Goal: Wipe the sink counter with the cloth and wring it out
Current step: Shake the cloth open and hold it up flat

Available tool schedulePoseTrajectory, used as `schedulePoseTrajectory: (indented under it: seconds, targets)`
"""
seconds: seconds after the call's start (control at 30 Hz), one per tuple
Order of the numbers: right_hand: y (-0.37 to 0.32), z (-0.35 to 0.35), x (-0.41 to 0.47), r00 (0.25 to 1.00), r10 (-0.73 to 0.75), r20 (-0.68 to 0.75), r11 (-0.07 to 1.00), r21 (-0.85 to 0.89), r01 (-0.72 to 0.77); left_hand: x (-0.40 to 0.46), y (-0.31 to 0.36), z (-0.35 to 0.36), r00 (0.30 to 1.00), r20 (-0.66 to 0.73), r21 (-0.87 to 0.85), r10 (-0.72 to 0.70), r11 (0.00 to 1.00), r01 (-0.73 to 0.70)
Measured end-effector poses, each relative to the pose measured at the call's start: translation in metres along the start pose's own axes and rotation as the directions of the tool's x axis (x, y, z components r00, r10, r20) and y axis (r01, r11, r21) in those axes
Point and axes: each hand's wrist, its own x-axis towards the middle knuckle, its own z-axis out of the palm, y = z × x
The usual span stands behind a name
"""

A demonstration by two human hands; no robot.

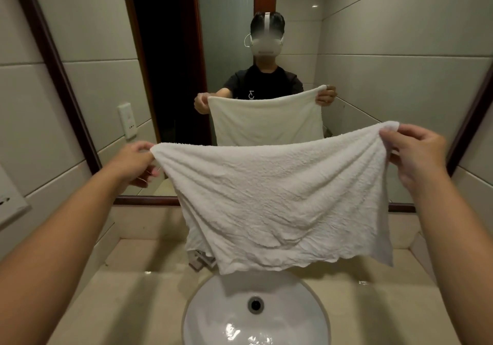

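The person holds a white cloth (277, 200) spread out in the air above the sink (256, 310), in front of the mirror (170, 78). The left hand (133, 162) pinches the cloth's upper left corner, its fingers (145, 148) drawn together on the fabric. The right hand (416, 155) pinches the upper right corner, thumb and fingers closed on a bunched bit of the towelling. The top edge sags slightly between the two hands, and the right corner sits higher than the left. The cloth hangs creased and wrinkled; its lower edge ends just above the far rim of the sink and touches nothing on the worktop (122, 291). A tap (200, 260) stands at the back edge of the basin, mostly hidden behind the cloth's lower left part. The round white basin is set into the beige worktop near its front edge, with a dark drain (255, 304) in the middle. Wet patches glint on the worktop to the right of the sink (365, 282). A wall socket (127, 120) shows in the mirror at the left, on the tiled wall
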Motion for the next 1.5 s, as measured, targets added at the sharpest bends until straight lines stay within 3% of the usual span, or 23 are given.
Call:
schedulePoseTrajectory:
  seconds: [0.1,0.27,0.43,0.53,0.63,0.73,0.77,0.83,0.9,0.97,1.0,1.07,1.13,1.17,1.37,1.5]
  targets:
    - [0.000,0.003,-0.003,1.000,-0.008,0.019,1.000,-0.013,0.008,0.000,0.006,0.007,0.975,0.183,-0.133,-0.128,0.979,0.154]
    - [0.002,0.004,-0.004,1.000,0.002,0.011,1.000,-0.009,-0.002,0.008,0.011,0.020,0.990,0.098,-0.303,-0.097,0.945,0.123]
    - [0.000,0.001,-0.004,0.999,0.029,-0.014,0.999,0.019,-0.029,0.007,0.016,0.013,0.989,0.134,-0.550,-0.056,0.827,0.121]
    - [0.000,-0.001,-0.003,0.995,0.071,-0.065,0.992,0.106,-0.064,0.004,0.016,0.010,0.988,0.150,-0.578,0.040,0.814,0.055]
    - [-0.001,-0.005,-0.003,0.995,0.070,-0.066,0.986,0.156,-0.059,0.007,0.014,0.016,0.991,0.030,-0.459,0.132,0.882,-0.104]
    - [0.003,-0.014,-0.005,1.000,0.024,0.015,0.997,0.079,-0.025,0.019,0.016,0.012,0.957,-0.105,-0.070,0.269,0.958,-0.277]
    - [0.004,-0.018,-0.007,0.999,0.012,0.045,0.999,0.053,-0.015,0.022,0.019,0.010,0.936,-0.123,0.135,0.330,0.940,-0.314]
    - [0.008,-0.024,-0.010,0.995,-0.006,0.100,1.000,0.015,0.004,0.024,0.025,0.009,0.853,-0.151,0.518,0.500,0.775,-0.363]
    - [0.010,-0.026,-0.016,0.991,0.001,0.137,1.000,0.019,-0.004,0.021,0.034,0.011,0.714,-0.212,0.661,0.667,0.636,-0.397]
    - [0.011,-0.026,-0.022,0.990,0.007,0.144,0.999,0.032,-0.012,0.018,0.041,0.014,0.652,-0.354,0.583,0.670,0.703,-0.406]
    - [0.011,-0.026,-0.024,0.989,0.008,0.145,0.999,0.039,-0.014,0.019,0.042,0.016,0.684,-0.432,0.463,0.588,0.796,-0.391]
    - [0.009,-0.025,-0.029,0.987,0.011,0.159,0.999,0.036,-0.017,0.019,0.044,0.020,0.816,-0.476,0.118,0.327,0.944,-0.309]
    - [0.003,-0.022,-0.032,0.983,0.013,0.185,1.000,0.016,-0.017,0.017,0.046,0.023,0.904,-0.408,-0.211,0.126,0.951,-0.227]
    - [0.001,-0.022,-0.033,0.982,0.017,0.190,1.000,0.003,-0.017,0.015,0.046,0.024,0.925,-0.370,-0.296,0.080,0.934,-0.199]
    - [-0.005,-0.025,-0.035,0.981,0.047,0.187,0.997,-0.070,-0.034,0.009,0.044,0.021,0.929,-0.340,-0.281,0.146,0.927,-0.249]
    - [-0.002,-0.028,-0.033,0.979,0.168,0.114,0.975,-0.167,-0.148,0.006,0.047,0.023,0.950,-0.291,-0.282,0.117,0.938,-0.201]
